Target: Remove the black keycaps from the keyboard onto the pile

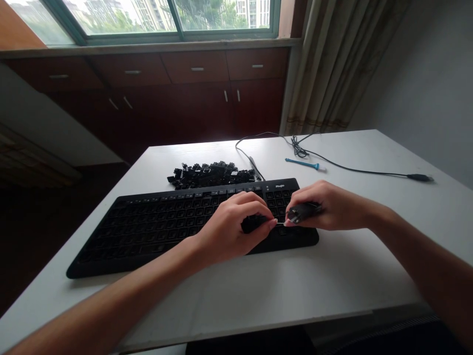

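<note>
A black keyboard with its keycaps off lies slantwise on the white table. Over its right part, my left hand pinches one end of a thin metal wire between thumb and fingertips. The wire's other end meets the fingertips of my right hand. A dark object, too unclear to name, is also held within my right hand's curled fingers. Loose black keycaps lie heaped behind the keyboard.
A blue brush with a pale end lies behind my right hand. The keyboard's cable runs along the back of the table to a plug at the right. Cabinets and a window stand beyond.
</note>
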